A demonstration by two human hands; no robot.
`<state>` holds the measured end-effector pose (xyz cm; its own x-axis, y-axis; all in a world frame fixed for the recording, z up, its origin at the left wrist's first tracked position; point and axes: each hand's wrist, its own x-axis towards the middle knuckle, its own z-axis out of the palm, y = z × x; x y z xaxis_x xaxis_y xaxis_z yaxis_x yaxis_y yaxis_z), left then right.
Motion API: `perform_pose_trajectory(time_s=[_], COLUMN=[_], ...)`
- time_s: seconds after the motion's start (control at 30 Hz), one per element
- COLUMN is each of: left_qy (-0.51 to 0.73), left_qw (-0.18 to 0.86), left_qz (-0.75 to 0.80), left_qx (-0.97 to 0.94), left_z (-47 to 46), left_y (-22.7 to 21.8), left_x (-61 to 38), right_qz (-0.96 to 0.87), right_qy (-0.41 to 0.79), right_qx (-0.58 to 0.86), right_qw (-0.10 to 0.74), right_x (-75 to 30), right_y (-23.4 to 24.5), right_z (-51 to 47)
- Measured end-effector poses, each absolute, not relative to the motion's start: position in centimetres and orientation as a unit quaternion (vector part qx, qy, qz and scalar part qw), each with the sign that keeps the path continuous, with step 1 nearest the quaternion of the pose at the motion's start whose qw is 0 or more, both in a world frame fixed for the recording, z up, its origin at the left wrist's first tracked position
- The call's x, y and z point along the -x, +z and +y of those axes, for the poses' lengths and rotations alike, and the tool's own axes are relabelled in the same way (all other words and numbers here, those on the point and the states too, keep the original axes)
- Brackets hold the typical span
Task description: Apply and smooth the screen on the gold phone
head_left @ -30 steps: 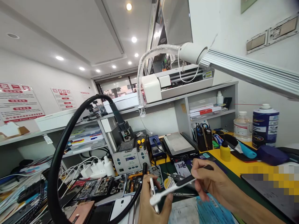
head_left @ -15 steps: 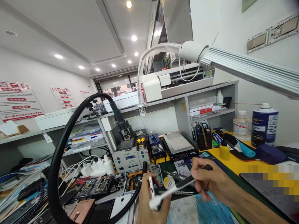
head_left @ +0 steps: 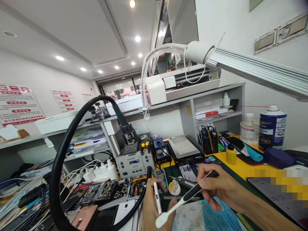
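My left hand is shut on a white smartphone, which stands nearly edge-on with its narrow side facing up. My right hand pinches a long black-and-white brush. The white brush head hangs just below the phone, close to my left thumb. Under my right hand, a black pen-like soldering tool lies on the green mat, beside a round spool and tweezers.
A black hose loops up in front on the left. Trays of phone parts lie beside a hot-air station. A heating plate, bottles and a spray can stand behind. A lamp arm crosses overhead.
The brush has swung, its head dropping lower and away from the bottom of the phone. The phone has turned more edge-on in my left hand.
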<state>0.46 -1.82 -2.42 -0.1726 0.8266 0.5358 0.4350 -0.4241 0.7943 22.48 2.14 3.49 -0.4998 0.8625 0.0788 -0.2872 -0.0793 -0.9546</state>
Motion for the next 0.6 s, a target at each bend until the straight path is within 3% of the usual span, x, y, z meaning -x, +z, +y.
perform_pose_trajectory(time_s=[0.13, 0.5, 0.6], left_qy=[0.571, 0.564, 0.556], left_qw=[0.163, 0.158, 0.153], left_qz=[0.514, 0.507, 0.514], left_qx=[-0.619, -0.632, -0.636], left_z=[-2.02, -2.15, -2.14], left_y=[-2.14, -2.16, -2.16], left_x=[-0.50, -0.48, -0.44], right_qz=[-0.519, -0.526, -0.511], right_qy=[0.665, 0.684, 0.675], right_qx=[0.286, 0.279, 0.286], right_qw=[0.453, 0.422, 0.449], right_x=[-22.41, -22.45, -22.46], right_y=[3.54, 3.66, 3.68], right_z=[2.10, 2.01, 1.99])
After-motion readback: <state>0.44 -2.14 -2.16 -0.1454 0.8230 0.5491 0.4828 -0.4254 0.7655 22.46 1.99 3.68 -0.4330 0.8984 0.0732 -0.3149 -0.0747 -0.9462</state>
